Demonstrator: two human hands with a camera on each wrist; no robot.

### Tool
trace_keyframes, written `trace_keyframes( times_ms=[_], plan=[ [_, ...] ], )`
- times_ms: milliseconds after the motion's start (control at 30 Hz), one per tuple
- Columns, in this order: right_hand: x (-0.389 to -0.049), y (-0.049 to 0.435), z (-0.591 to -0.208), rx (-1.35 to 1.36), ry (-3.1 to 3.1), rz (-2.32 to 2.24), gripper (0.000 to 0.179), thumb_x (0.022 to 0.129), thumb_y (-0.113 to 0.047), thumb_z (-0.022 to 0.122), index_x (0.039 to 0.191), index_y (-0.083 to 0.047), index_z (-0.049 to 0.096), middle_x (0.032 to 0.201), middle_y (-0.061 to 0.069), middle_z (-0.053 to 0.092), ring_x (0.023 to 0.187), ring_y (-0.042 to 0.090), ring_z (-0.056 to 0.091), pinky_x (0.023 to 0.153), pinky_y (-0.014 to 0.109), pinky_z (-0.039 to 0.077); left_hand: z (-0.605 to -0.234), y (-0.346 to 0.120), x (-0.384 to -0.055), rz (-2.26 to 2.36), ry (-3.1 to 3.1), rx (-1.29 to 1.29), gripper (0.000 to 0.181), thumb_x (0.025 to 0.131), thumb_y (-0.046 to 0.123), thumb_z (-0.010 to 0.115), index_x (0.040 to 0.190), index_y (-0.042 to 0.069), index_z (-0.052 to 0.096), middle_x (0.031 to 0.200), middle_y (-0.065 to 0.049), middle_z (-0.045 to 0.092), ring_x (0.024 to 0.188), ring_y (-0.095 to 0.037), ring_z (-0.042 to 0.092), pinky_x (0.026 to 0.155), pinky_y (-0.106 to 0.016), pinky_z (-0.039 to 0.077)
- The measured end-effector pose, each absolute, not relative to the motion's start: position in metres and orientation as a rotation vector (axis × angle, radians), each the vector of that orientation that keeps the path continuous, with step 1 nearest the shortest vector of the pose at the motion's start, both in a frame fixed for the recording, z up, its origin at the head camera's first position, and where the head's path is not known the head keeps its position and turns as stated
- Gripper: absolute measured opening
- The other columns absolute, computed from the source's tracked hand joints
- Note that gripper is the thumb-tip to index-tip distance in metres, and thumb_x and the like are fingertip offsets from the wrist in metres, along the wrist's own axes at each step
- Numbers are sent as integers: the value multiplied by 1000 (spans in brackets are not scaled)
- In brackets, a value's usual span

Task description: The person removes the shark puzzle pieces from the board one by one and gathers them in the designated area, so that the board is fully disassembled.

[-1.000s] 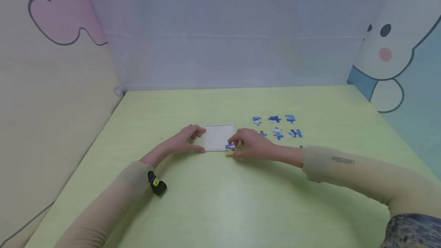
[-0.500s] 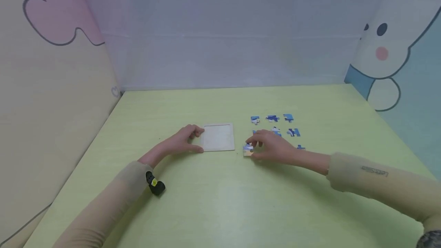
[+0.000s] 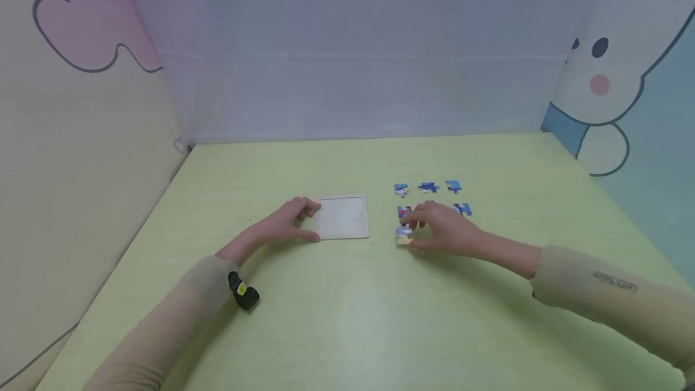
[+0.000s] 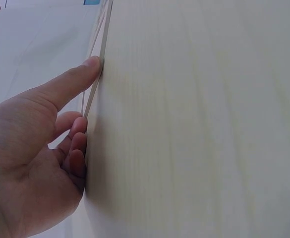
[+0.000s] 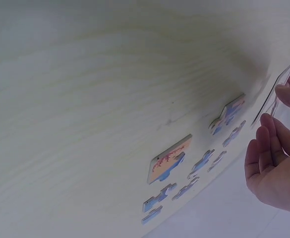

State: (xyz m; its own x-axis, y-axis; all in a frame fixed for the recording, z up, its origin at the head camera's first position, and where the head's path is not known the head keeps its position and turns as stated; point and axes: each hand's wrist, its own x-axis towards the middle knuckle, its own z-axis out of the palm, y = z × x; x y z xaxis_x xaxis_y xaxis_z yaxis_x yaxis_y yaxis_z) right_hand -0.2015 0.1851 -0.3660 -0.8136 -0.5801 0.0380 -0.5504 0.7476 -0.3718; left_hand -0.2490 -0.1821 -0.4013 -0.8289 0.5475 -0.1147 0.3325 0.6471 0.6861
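In the head view my left hand [image 3: 285, 222] steadies a pale square puzzle tray [image 3: 342, 219] at its left side. In the left wrist view the thumb and bent fingers [image 4: 75, 141] touch the tray's thin edge. To the tray's right, my right hand [image 3: 442, 228] pinches a blue, white and yellow jigsaw piece [image 3: 403, 237] low over the table, by a red and blue piece [image 3: 404, 212]. The right wrist view shows fingers [image 5: 254, 158] at its right side, near the tray [image 5: 274, 94]; the pinched piece cannot be made out there.
More jigsaw pieces lie in loose rows, among them one at the back right [image 3: 453, 186] and one beyond the right hand [image 3: 463, 209]; the right hand hides some others. A pale wooden table [image 3: 336, 312] bears everything. A light backdrop [image 3: 347, 95] stands behind.
My right hand has carried the jigsaw piece rightward from the tray's near right corner to the front of the laid-out pieces. My left hand has stayed at the tray.
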Motion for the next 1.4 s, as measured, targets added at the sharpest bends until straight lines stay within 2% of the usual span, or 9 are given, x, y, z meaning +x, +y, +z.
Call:
trace_keyframes(
  times_ms=[200,600,900,1400],
  plan=[
    [-200,191,-367,-947,2865,-582,36,83,-21,78,116,-9,72,94,-2,70,91,17,62,77,32,52,-400,-183,-249,972,2558,706,70,83,24,80,141,4,46,123,-12,51,114,-27,45,105,-43,36],
    [-197,194,-373,-1067,2885,-487,36,79,-22,80,113,-12,74,96,-5,70,93,13,59,78,29,52,-401,-182,-249,962,2561,702,69,83,24,79,141,4,46,124,-12,52,114,-26,45,104,-43,36],
    [-197,195,-376,-1152,2892,-450,36,77,-21,82,110,-12,75,96,-4,69,94,15,58,81,34,51,-400,-183,-249,965,2556,702,70,83,25,79,141,4,46,125,-12,51,116,-27,45,106,-44,36],
    [-207,195,-375,-1044,2805,-423,35,79,-25,81,112,-15,74,103,-4,67,101,16,58,91,39,51,-401,-184,-249,966,2548,694,70,83,27,79,141,6,46,127,-12,51,117,-27,45,107,-45,36]
  ],
)
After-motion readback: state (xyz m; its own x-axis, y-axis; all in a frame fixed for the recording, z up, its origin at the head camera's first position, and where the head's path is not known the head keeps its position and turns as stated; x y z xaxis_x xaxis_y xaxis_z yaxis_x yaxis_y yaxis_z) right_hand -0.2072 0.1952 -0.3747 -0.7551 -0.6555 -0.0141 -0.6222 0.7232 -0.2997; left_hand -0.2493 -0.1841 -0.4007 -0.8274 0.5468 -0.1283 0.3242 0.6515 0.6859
